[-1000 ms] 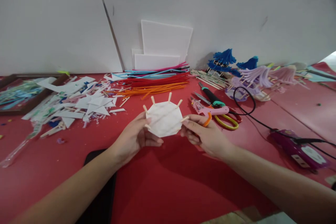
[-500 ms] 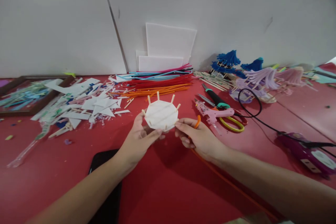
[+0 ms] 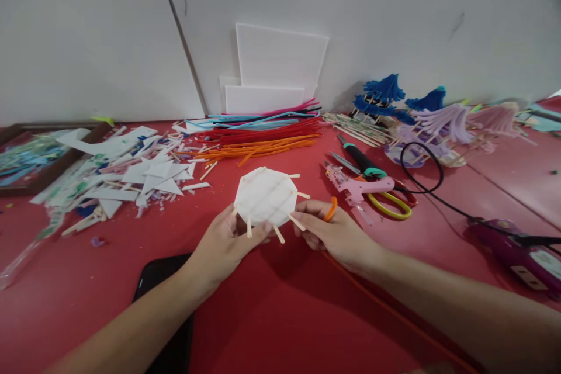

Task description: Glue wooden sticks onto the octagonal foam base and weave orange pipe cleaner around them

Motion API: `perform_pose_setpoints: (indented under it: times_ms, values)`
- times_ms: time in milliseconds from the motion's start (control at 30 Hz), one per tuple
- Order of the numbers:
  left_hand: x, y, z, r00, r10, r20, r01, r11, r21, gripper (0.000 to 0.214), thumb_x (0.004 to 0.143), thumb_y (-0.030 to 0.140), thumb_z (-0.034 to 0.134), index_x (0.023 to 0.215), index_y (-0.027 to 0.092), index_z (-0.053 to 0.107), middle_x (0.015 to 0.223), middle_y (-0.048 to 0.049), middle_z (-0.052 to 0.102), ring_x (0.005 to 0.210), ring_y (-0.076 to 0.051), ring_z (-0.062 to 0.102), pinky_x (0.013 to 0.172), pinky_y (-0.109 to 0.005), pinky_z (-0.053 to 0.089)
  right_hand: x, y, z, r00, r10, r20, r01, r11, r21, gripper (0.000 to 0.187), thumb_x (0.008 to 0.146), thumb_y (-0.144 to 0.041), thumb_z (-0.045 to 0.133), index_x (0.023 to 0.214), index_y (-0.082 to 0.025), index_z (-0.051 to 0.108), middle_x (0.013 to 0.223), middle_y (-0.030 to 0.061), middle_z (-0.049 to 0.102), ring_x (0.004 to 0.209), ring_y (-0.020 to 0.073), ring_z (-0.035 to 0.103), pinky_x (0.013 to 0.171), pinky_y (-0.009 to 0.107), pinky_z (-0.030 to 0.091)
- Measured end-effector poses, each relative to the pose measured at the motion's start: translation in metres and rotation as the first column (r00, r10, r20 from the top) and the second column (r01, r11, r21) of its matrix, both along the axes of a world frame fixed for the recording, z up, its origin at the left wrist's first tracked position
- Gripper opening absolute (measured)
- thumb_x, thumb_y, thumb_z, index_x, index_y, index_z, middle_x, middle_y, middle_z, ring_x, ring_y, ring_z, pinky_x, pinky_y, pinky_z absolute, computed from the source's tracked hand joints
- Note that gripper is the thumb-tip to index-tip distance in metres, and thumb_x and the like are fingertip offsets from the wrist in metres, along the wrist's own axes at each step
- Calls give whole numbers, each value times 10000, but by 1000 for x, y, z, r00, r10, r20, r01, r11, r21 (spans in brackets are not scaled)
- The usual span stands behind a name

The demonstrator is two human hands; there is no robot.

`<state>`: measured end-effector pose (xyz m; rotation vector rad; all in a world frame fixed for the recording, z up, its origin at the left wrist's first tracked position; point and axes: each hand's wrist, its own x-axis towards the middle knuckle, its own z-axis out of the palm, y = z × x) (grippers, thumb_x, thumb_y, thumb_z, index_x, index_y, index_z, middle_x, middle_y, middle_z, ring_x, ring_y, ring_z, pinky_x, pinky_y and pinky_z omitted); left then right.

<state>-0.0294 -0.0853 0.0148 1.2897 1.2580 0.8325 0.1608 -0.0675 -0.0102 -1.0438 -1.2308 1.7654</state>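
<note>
My left hand [image 3: 234,241] grips the near-left edge of a white octagonal board [image 3: 266,196], thumb near its front edge. Several short wooden pegs stick out around the board's rim; those on the near side point toward me. At the board's right edge, my right hand [image 3: 335,231] is closed, its fingers around an orange pipe cleaner [image 3: 331,210] whose long tail runs down under the forearm. The right fingertips reach one of the pegs, and I cannot tell whether they pinch it too. Some of the fingers of both hands are hidden.
Pipe cleaners [image 3: 263,148] in several colours lie behind the board. At right are a pink glue gun [image 3: 353,186], scissors [image 3: 392,205], its black cord and finished-looking blue and lilac models [image 3: 442,123]. White scraps [image 3: 160,175] and a dark phone [image 3: 162,274] are at left.
The board has tipped: its near pegs now show pointing toward me, where the far pegs stood up before. Both hands keep their hold, and the view has shifted slightly.
</note>
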Motion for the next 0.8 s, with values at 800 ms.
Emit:
perform_pose_setpoints:
  times_ms: [800]
  values:
    - [-2, -2, -14, 975, 65, 210, -26, 983, -183, 344, 763, 342, 693, 1058, 180, 619, 1058, -90, 703, 848, -172, 667, 770, -269, 511, -2, -1, 0, 1000, -22, -8, 22, 999, -26, 296, 751, -421, 671, 692, -163, 540, 539, -75, 465, 401, 17, 309, 410, 212, 175]
